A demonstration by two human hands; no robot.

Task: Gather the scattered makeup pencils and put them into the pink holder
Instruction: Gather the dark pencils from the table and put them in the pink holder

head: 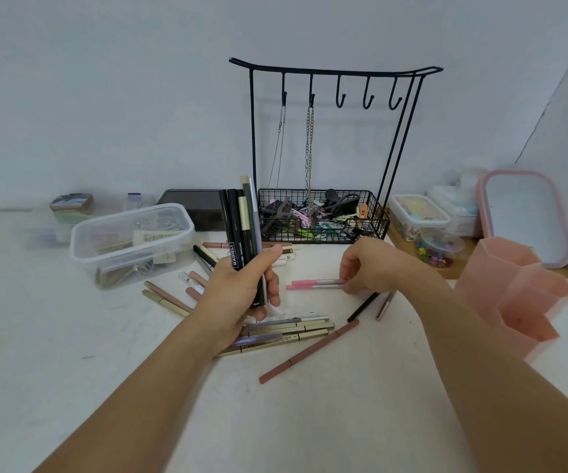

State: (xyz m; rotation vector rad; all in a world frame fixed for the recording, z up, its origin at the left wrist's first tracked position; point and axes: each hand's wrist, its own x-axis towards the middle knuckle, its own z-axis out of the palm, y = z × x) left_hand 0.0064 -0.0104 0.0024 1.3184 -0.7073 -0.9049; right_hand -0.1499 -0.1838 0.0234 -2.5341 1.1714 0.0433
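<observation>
My left hand (pixel 238 291) holds a bundle of makeup pencils (pixel 241 227) upright, black and olive ones, above the white table. My right hand (pixel 371 268) rests on the table with its fingertips pinched on the silver ends of two pink pencils (pixel 310 285) that lie flat. Several more pencils lie scattered: gold and grey ones (pixel 289 331) under my left hand, a long brown pencil (pixel 310 351), a black pencil (pixel 362 307), and rose ones (pixel 170 297) at the left. The pink holder (pixel 511 295) stands upright at the right, with several compartments.
A black wire rack (pixel 323 213) with hooks, chains and a basket of hair clips stands behind. A clear plastic box (pixel 132 240) sits at the left, a dark box (pixel 190 206) behind it. Small containers (pixel 419 213) and a pink-rimmed lid (pixel 521 213) stand at the right rear.
</observation>
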